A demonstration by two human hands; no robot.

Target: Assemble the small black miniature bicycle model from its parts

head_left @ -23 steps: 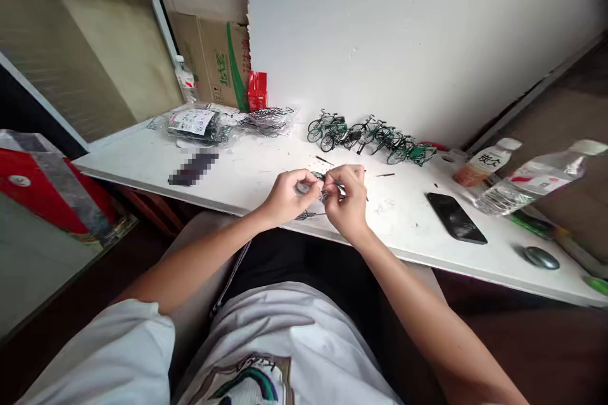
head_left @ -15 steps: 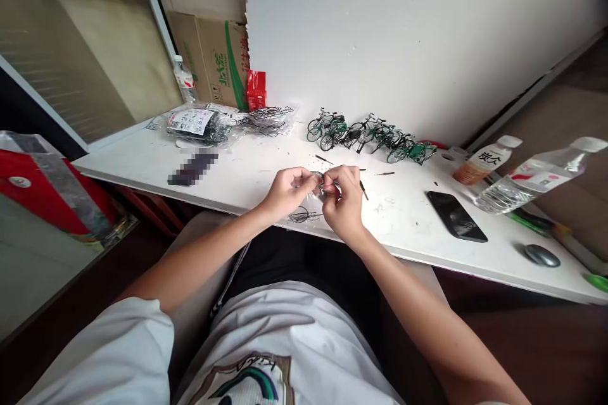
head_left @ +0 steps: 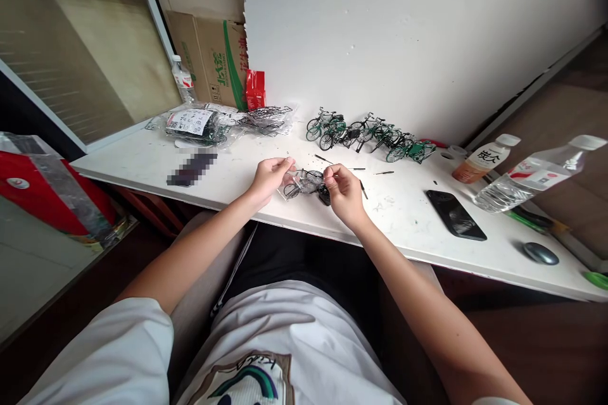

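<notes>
My left hand (head_left: 270, 181) is closed in a pinch at the edge of a small clear plastic bag (head_left: 284, 193). Thin dark model bicycle parts (head_left: 310, 182), one of them wheel-like, show in and beside the bag, between my two hands. Thumb and index finger of my right hand (head_left: 346, 195) are pressed together at the right end of these parts, on a small dark piece; its shape is mostly hidden by the fingers. Behind the hands stand several assembled green and black model bicycles (head_left: 365, 133). Thin screwdriver-like tools (head_left: 384, 172) lie just past my right hand.
Bagged parts (head_left: 194, 123) lie at the back left, before a cardboard box (head_left: 209, 57) and a red packet (head_left: 255, 90). A pixelated dark object (head_left: 192, 169) is left of my hands. To the right are a phone (head_left: 456, 215), a mouse (head_left: 540, 253) and two bottles (head_left: 536, 171).
My hands were close together over a small part and have moved apart, the left one going left. The wheel-like parts near the table's front edge now sit farther back, between the hands.
</notes>
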